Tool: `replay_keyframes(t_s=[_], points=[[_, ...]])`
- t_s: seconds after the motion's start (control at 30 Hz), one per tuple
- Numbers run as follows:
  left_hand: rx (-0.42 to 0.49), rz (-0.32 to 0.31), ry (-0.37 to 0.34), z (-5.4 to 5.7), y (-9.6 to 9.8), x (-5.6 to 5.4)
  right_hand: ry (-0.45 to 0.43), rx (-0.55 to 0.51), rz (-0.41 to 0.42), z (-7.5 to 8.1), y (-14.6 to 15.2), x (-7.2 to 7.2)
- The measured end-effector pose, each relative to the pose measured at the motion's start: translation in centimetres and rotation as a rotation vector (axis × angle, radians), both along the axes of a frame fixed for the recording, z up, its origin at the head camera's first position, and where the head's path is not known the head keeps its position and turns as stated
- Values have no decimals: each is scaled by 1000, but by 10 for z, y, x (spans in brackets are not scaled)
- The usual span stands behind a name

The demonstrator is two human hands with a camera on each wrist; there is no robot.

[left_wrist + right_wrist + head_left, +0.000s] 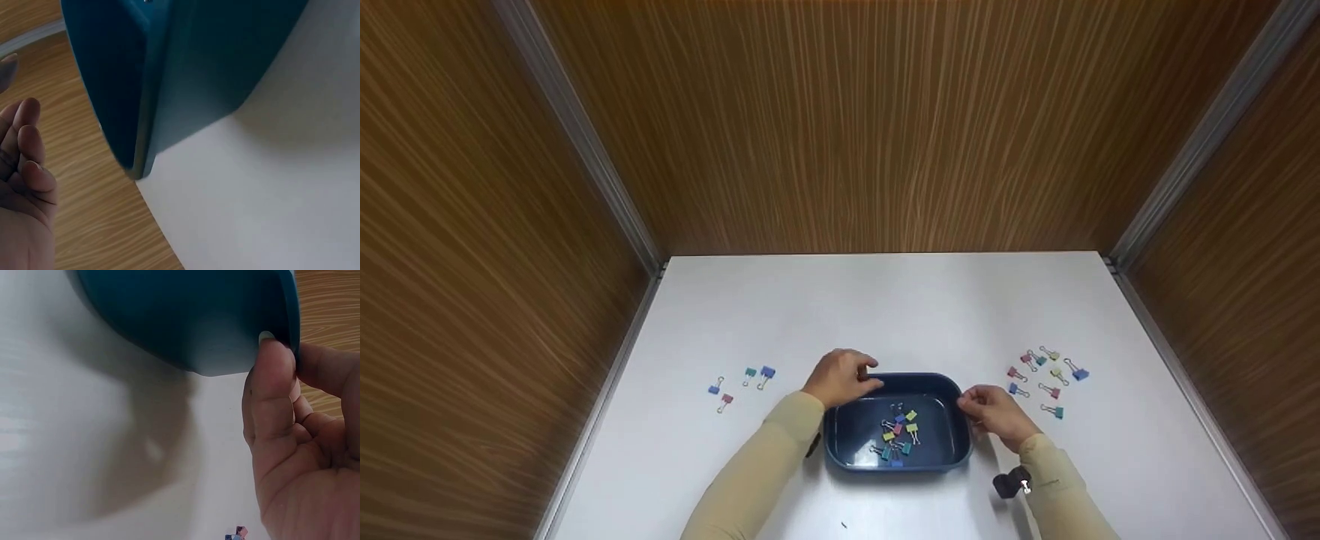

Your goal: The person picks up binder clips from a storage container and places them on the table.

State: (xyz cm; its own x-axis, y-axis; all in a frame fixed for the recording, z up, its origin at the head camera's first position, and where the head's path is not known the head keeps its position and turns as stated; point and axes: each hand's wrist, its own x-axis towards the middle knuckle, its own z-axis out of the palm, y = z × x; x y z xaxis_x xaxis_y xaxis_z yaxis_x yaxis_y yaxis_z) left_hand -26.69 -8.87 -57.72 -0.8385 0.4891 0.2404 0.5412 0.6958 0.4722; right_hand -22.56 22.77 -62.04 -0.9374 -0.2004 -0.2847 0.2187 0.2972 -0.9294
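Observation:
A dark blue rectangular tray (855,431) stands in front of me with several coloured binder clips (913,428) in it, yellow, green, blue and pink. My right hand (997,414) pinches the rim at the tray's right side, thumb and finger on either face of the wall in the right wrist view. Over the tray's back left corner is my left hand (841,379), its fingers bent and its thumb held apart, with nothing between them. In the left wrist view that hand's fingers appear beside the tray's wall (191,95), with a gap between.
Several loose binder clips (1051,391) lie on the white table (885,315) right of the tray. To the left is a smaller group with a blue binder clip (767,371) and a pink one (727,399). Wood-grain panels (885,135) enclose the table.

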Motion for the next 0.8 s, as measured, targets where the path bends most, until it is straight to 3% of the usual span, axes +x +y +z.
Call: replay_keyframes(t_s=[0.43,0.57,0.8], points=[[-73,-64,-23,-17,25,9,0,-24,-1,0,2,3],[-132,-81,-34,-13,29,10,-8,-35,-1,3,2,5],[-185,-124,5,3,38,3,-15,-15,-22,4,2,4]])
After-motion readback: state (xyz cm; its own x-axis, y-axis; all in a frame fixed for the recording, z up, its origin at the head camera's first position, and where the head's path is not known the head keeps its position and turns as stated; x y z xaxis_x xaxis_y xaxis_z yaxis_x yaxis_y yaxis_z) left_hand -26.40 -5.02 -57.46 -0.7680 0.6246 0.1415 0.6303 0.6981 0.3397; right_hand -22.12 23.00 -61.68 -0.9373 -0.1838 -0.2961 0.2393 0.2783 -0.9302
